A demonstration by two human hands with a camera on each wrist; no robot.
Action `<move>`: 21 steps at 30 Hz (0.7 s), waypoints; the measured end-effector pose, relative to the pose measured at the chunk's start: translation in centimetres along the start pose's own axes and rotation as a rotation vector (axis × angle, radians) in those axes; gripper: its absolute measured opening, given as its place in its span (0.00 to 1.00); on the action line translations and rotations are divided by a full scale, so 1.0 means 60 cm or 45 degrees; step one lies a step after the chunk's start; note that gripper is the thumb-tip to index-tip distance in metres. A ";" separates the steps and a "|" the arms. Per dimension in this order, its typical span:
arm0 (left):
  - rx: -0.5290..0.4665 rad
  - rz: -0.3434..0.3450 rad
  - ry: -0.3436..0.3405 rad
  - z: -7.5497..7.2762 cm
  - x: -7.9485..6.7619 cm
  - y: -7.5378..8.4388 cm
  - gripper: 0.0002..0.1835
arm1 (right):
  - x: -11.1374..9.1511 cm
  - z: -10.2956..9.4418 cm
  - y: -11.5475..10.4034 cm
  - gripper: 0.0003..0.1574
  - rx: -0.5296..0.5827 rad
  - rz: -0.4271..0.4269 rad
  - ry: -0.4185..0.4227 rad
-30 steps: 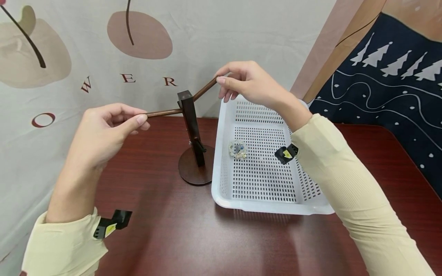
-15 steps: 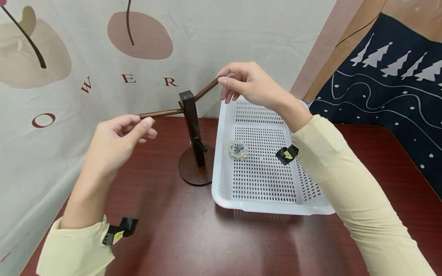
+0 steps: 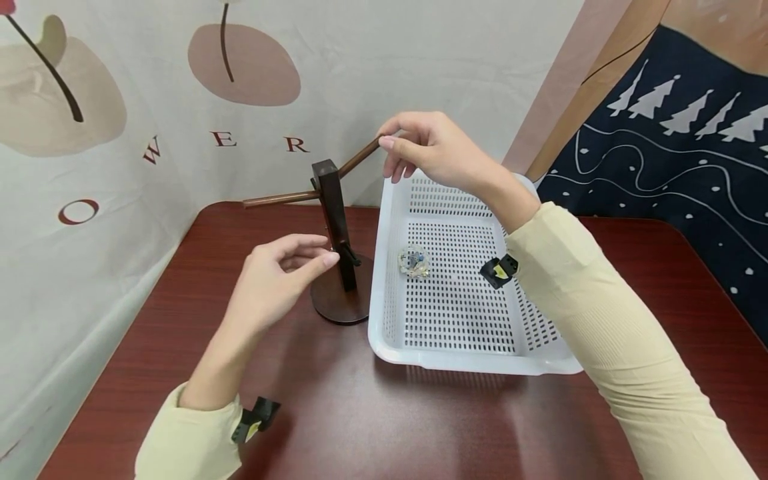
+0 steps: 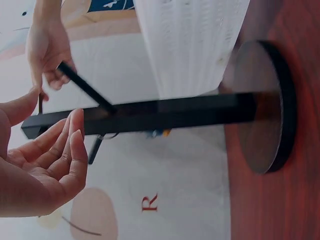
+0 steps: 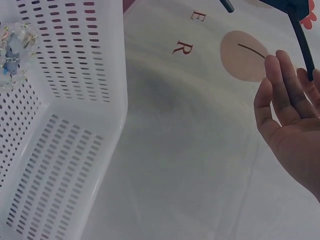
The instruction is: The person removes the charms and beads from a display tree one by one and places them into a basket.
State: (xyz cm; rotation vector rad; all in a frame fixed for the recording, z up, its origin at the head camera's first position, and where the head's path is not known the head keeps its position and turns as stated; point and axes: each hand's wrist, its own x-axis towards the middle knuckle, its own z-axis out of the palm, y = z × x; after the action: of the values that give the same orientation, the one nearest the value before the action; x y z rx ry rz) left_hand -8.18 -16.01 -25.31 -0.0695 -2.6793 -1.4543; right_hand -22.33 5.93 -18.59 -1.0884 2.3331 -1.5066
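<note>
A dark wooden stand (image 3: 333, 213) with a round base and pegs along its post stands upright on the table. At the top right, my right hand (image 3: 433, 143) pinches the outer end of the right upper peg (image 3: 360, 157) between thumb and index finger. The left upper peg (image 3: 282, 199) sticks out with no hand on it. My left hand (image 3: 279, 277), fingers loosely bent and holding nothing, is beside the post near the short lower peg (image 4: 85, 86). In the left wrist view its fingertips overlap the post.
A white perforated basket (image 3: 474, 363) stands right of the stand, close against its base. Inside lies a small bundle of clear beads (image 3: 414, 260) with blue bits. A printed cloth (image 3: 240, 153) hangs behind the dark red table (image 3: 384, 427).
My left hand has let go of the left upper peg and moved down and right towards the post's lower part. The right hand stays on its peg, nearly still.
</note>
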 end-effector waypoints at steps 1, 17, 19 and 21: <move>-0.006 -0.006 -0.009 0.004 0.000 0.000 0.21 | 0.000 0.000 0.000 0.11 0.001 -0.004 0.001; -0.070 -0.039 -0.011 0.044 0.002 0.008 0.20 | -0.003 0.002 0.002 0.11 -0.002 -0.029 0.018; -0.067 -0.038 0.008 0.046 0.003 0.008 0.19 | -0.003 0.002 0.002 0.11 0.000 -0.031 0.018; -0.064 -0.036 0.025 0.048 0.003 0.009 0.19 | -0.003 0.002 0.002 0.11 0.003 -0.032 0.019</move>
State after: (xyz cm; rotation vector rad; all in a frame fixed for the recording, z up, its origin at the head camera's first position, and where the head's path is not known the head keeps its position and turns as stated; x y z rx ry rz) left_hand -8.47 -13.29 -26.39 -0.0204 -2.6391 -1.5226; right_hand -22.18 5.99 -18.81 -1.1138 2.3351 -1.5312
